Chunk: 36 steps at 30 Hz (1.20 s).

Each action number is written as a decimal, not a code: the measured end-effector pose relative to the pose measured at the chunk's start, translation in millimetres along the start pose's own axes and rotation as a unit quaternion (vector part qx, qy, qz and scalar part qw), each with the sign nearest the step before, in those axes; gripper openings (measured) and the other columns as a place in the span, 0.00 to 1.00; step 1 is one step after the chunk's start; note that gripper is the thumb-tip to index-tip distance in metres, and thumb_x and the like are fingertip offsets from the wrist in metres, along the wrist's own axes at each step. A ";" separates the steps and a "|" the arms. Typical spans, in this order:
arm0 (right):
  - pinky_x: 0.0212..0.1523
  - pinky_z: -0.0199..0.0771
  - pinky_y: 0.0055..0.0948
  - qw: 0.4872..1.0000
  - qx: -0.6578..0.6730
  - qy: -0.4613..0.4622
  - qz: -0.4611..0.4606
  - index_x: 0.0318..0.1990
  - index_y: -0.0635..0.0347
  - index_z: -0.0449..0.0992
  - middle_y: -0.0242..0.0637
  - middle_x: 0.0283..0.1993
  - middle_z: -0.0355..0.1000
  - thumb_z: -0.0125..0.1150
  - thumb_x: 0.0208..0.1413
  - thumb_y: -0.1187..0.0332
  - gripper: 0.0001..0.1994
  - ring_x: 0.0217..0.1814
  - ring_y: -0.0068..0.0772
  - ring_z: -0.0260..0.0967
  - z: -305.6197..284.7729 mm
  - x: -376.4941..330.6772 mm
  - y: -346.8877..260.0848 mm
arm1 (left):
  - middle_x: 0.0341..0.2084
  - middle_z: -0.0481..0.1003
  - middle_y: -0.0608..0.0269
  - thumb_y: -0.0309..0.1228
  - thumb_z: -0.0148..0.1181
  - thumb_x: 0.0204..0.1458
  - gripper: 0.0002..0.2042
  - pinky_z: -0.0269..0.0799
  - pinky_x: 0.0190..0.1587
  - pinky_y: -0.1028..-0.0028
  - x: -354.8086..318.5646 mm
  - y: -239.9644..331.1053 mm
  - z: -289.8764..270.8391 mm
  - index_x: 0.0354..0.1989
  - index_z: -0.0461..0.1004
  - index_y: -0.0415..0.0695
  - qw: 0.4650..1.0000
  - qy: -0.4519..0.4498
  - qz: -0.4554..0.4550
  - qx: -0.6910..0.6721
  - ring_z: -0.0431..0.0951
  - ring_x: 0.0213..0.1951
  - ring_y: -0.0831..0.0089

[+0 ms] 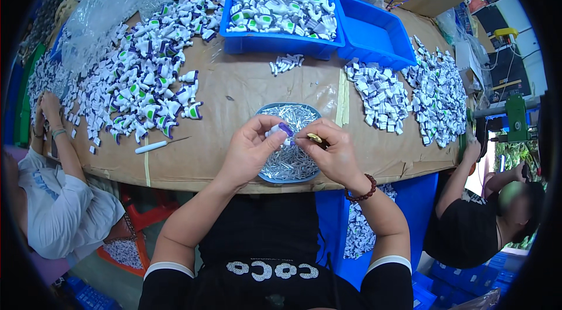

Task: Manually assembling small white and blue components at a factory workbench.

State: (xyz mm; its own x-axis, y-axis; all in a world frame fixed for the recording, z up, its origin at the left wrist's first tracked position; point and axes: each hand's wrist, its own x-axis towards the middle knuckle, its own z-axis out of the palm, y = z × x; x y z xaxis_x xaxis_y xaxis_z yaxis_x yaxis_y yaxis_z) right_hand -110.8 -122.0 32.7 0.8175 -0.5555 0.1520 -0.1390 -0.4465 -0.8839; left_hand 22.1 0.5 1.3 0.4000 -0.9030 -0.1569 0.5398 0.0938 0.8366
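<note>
My left hand (246,152) pinches a small white and purple plastic part (285,128) between thumb and fingers. Close to it, my right hand (335,155) is closed round a small tool with a yellow and black end (316,139); its exact kind I cannot make out. The tool's tip reaches toward the plastic part, and whether they touch is unclear. Both hands are over a light blue oval tub (288,181) filled with small silvery metal pins (290,163).
A blue bin (281,46) of white, green and purple parts stands beyond, beside another blue bin (374,29). Part heaps (140,76) lie left, white pieces (377,96) right. A white-handled pick (151,147) lies left. People (64,193) sit either side.
</note>
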 end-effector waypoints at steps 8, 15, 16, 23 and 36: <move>0.25 0.64 0.18 0.997 0.071 0.013 0.032 0.31 0.64 0.76 0.31 0.27 0.71 0.62 0.45 0.77 0.04 0.26 0.17 0.65 8.5 14.3 -0.3 | 0.34 0.71 0.65 0.22 0.55 0.52 0.10 0.69 0.41 0.81 6.8 6.5 2.0 0.43 0.68 0.38 0.998 -0.018 0.052 0.022 0.70 0.38 0.81; 0.26 0.67 0.18 0.984 0.101 -0.123 0.084 0.32 0.64 0.74 0.31 0.27 0.73 0.62 0.48 0.74 0.05 0.26 0.17 0.68 -6.9 55.7 0.1 | 0.36 0.74 0.58 0.21 0.53 0.53 0.11 0.72 0.43 0.76 14.8 12.0 -16.1 0.45 0.69 0.38 0.999 0.012 0.031 -0.024 0.74 0.37 0.76; 0.25 0.67 0.20 0.975 0.076 -0.185 0.093 0.32 0.64 0.74 0.33 0.27 0.74 0.61 0.48 0.74 0.05 0.25 0.20 0.70 -13.7 71.7 1.3 | 0.36 0.74 0.57 0.21 0.52 0.54 0.11 0.73 0.43 0.75 16.8 13.5 -21.5 0.45 0.69 0.38 0.998 0.025 0.049 -0.021 0.75 0.38 0.74; 0.35 0.69 0.41 0.916 -0.387 -0.073 -0.079 0.28 0.61 0.74 0.45 0.30 0.70 0.55 0.47 0.67 0.07 0.35 0.47 0.69 25.7 148.8 53.4 | 0.41 0.73 0.53 0.22 0.48 0.56 0.12 0.73 0.46 0.72 16.0 21.4 -45.3 0.48 0.67 0.37 0.995 0.063 0.073 0.022 0.75 0.43 0.69; 0.28 0.67 0.28 0.987 -0.153 -0.039 -0.017 0.29 0.64 0.72 0.37 0.26 0.70 0.57 0.46 0.74 0.04 0.27 0.28 0.68 -5.4 126.0 24.4 | 0.38 0.74 0.56 0.25 0.51 0.55 0.10 0.72 0.41 0.76 16.6 15.8 -43.5 0.45 0.67 0.40 0.999 0.039 0.019 -0.026 0.76 0.39 0.72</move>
State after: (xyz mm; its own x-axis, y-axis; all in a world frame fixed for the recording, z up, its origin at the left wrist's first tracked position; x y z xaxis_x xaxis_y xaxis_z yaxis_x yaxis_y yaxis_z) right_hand -14.2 -206.6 32.6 0.8635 -0.4861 0.1343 -0.2635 -0.6620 -0.7017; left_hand 69.5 5.2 -10.9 0.4769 -0.8628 -0.1676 0.5595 0.1510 0.8150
